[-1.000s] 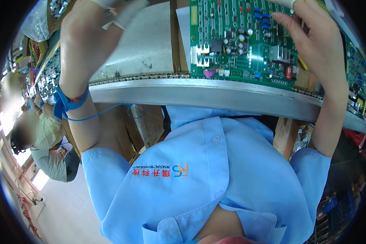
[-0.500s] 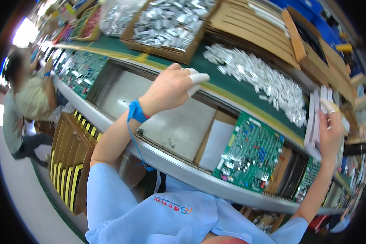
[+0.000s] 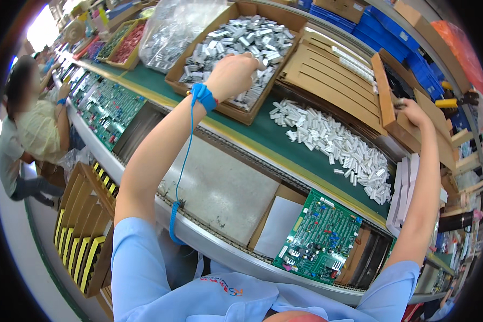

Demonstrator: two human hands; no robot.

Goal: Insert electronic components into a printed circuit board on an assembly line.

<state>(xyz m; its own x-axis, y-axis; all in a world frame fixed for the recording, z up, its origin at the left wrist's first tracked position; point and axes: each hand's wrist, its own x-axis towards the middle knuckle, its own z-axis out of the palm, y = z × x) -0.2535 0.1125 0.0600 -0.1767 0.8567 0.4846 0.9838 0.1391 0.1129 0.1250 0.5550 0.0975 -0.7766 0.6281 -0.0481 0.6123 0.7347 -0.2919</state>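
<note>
My left hand (image 3: 233, 75), with a blue wrist strap (image 3: 203, 96), is over a cardboard box (image 3: 178, 81) filled with small silver metal heat sinks (image 3: 212, 47). Its fingers are curled downward, and whatever they hold is hidden. My right hand (image 3: 415, 111) reaches to a narrower cardboard box (image 3: 387, 96) at the right, which has dark parts inside. The fingers there are bent together at the box's inner side, and I cannot make out anything in them. A green circuit board (image 3: 319, 236) lies on the conveyor line in front of me.
A pile of white finned pieces (image 3: 333, 147) covers part of the green bench. White strips (image 3: 405, 188) stand at its right end. Flat cardboard (image 3: 330, 80) and blue bins (image 3: 383, 37) lie behind. At the left are more circuit boards (image 3: 104, 107), a divided carton (image 3: 83, 231) and a seated co-worker (image 3: 43, 123).
My left hand has moved from above the conveyor edge up to the box of heat sinks. My right hand has left the white strips and gone farther back to the narrow box.
</note>
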